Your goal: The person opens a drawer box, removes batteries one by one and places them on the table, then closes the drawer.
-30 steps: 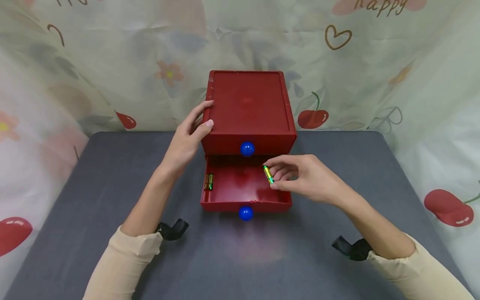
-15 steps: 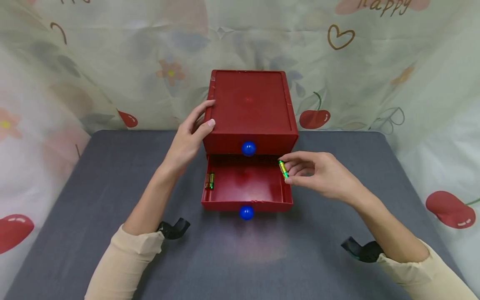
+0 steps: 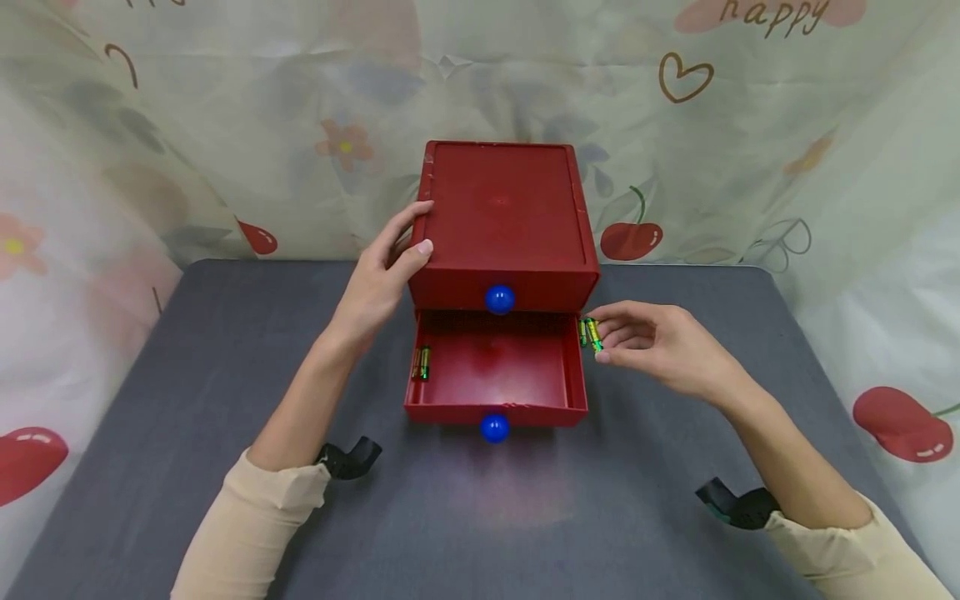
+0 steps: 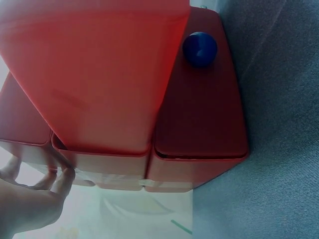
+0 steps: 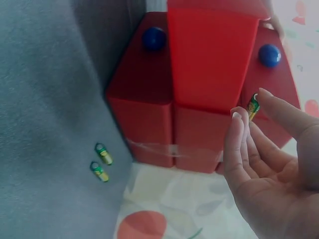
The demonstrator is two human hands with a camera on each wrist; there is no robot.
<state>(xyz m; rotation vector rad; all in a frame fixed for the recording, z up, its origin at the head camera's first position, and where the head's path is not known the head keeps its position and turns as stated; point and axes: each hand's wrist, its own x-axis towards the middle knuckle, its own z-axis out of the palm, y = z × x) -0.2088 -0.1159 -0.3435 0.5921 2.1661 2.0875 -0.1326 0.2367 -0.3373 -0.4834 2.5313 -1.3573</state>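
My right hand [image 3: 651, 343] pinches a small green-and-gold battery [image 3: 595, 335] between thumb and fingertips, just right of the open red drawer [image 3: 497, 412]. In the right wrist view the same battery [image 5: 253, 106] shows between the fingertips, and two more batteries [image 5: 103, 154] lie on the table beside the cabinet. One battery [image 3: 425, 363] lies inside the drawer along its left wall, a darker shape next to it. My left hand [image 3: 375, 287] rests against the left edge of the red drawer cabinet [image 3: 502, 208], thumb and a fingertip on its top edge.
The cabinet has three drawers with blue knobs; the middle one is pulled out. Its knob [image 3: 494, 428] faces me, and the top drawer's knob [image 3: 499, 299] sits above. A grey table [image 3: 487, 517] lies beneath. A patterned curtain [image 3: 285, 125] hangs close behind the cabinet.
My right hand has carried the battery rightward, from over the open drawer to just outside its right wall. The left hand stays on the cabinet.
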